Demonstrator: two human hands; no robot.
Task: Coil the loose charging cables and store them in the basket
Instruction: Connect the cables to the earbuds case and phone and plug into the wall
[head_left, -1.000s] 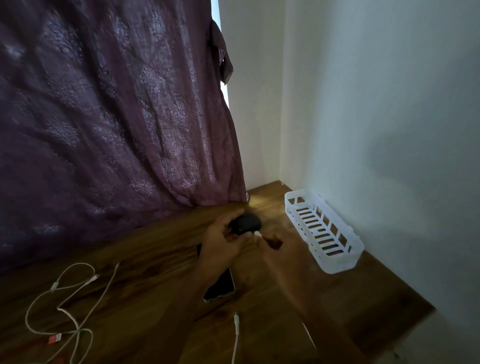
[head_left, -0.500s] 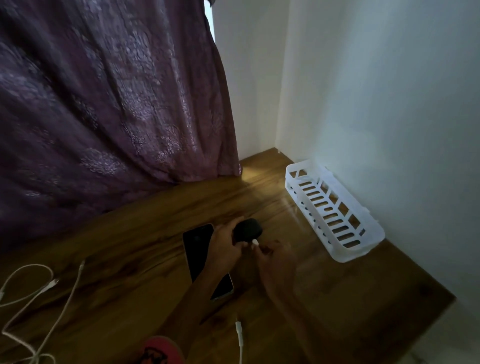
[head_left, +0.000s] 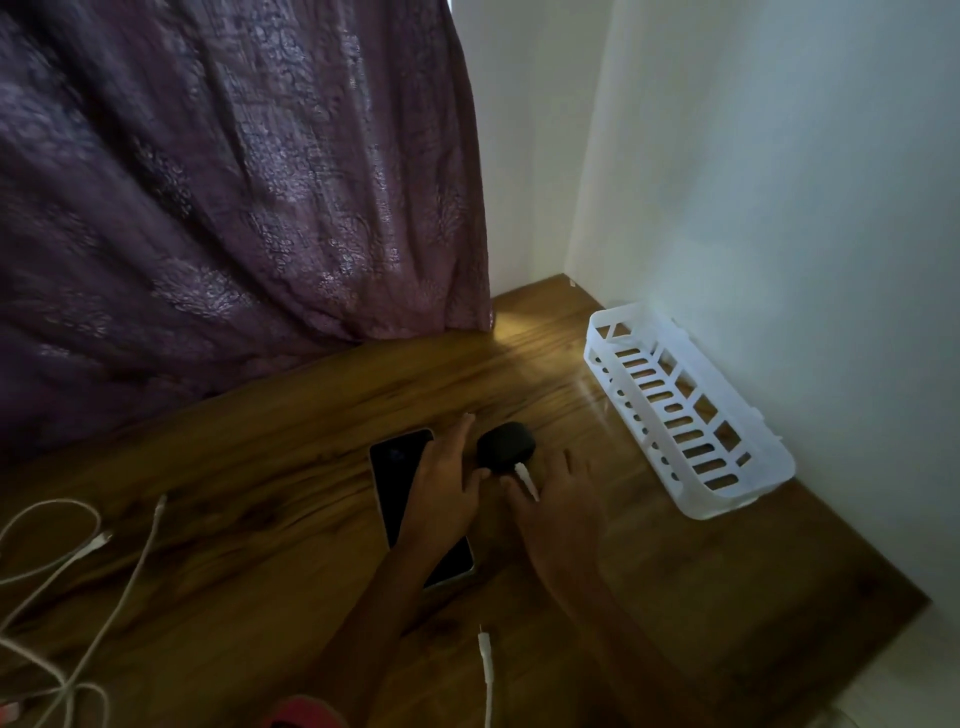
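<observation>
Nearest, at 6 o'clock, a white cable end (head_left: 485, 670) lies on the wooden surface (head_left: 260, 519), its cord running off the bottom edge. At 8 o'clock a tangle of loose cables (head_left: 67, 571) sprawls uncoiled, well apart from both hands.

Further in, a dark phone (head_left: 397, 483) lies flat. The left hand (head_left: 447, 486) rests over its right half, fingers straight and wide, holding nothing, its thumb just beside a small black case (head_left: 506, 447). The right hand (head_left: 558, 501) sits at the case's 5 o'clock with fingers spread. A white plug (head_left: 525, 480) lies between its thumb side and the case. I cannot tell whether the thumb pinches it, or whether the plug is seated in the case.

At 2 o'clock from the hands, the white basket (head_left: 685, 415) stands against the wall (head_left: 779, 208), with no cable showing inside. A purple curtain (head_left: 234, 182) hangs at 11 o'clock.

The risks, as I judge them:
- If the plug is seated, a pull would likely drag the light case along, since neither hand grips it.
- The left wrist could shove the phone.
- At the tangle, tugging 1 cord may haul the others with it and tighten the knot rather than free it.
</observation>
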